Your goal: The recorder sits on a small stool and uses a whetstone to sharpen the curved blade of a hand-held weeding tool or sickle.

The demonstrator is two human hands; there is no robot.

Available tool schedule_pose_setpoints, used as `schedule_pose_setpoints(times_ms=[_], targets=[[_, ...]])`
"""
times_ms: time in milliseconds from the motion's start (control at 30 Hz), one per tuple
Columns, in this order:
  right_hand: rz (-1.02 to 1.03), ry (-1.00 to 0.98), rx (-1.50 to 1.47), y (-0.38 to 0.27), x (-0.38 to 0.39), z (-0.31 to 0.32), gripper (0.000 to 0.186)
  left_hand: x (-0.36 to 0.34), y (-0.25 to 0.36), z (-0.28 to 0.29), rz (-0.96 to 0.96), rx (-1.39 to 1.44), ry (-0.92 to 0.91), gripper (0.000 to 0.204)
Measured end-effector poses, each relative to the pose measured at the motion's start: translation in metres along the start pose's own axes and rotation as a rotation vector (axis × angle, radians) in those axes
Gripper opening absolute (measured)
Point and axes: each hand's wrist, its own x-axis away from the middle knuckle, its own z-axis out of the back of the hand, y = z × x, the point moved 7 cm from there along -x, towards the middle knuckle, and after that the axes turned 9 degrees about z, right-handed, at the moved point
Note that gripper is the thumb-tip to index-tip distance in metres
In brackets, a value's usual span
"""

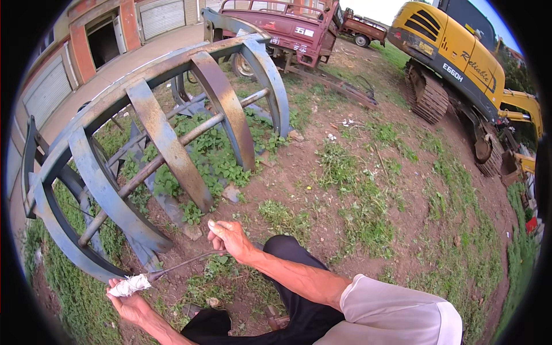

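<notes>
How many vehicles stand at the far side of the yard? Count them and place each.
3. A dark red truck stands at top centre, a smaller red vehicle sits just to its right, and a yellow excavator is at top right. More may be hidden behind these.

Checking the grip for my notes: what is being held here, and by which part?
A thin metal rod: the left hand grips its white cloth-wrapped end, the right hand holds the other end.

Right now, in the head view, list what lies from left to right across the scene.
Left hand gripping a cloth-wrapped rod end → rusty blue steel cage wheel → right hand → red truck → yellow excavator.
</notes>
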Motion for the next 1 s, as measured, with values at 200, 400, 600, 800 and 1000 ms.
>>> schedule_pose_setpoints(times_ms=[200, 400, 600, 800, 1000], targets=[[0.001, 0.0, -0.02, -0.001, 0.0, 0.001, 0.048, 0.0, 0.009, 0.006, -0.148, -0.214, 0.02, 0.037], [-0.007, 0.012, -0.024, -0.003, -0.001, 0.002, 0.047, 0.004, 0.018, 0.006, -0.295, -0.316, 0.081, 0.029], [0.03, 0.057, -0.03, -0.01, -0.004, 0.01, 0.047, 0.014, 0.018, -0.009, -0.328, -0.374, 0.099, 0.024], [0.118, -0.008, 0.039, -0.027, -0.009, 0.014, 0.048, 0.002, 0.013, 0.002, -0.283, -0.442, 0.077, 0.024], [0.161, -0.029, 0.036, -0.04, -0.007, 0.015, 0.048, 0.01, 0.006, -0.002, -0.31, -0.631, 0.166, 0.021]])
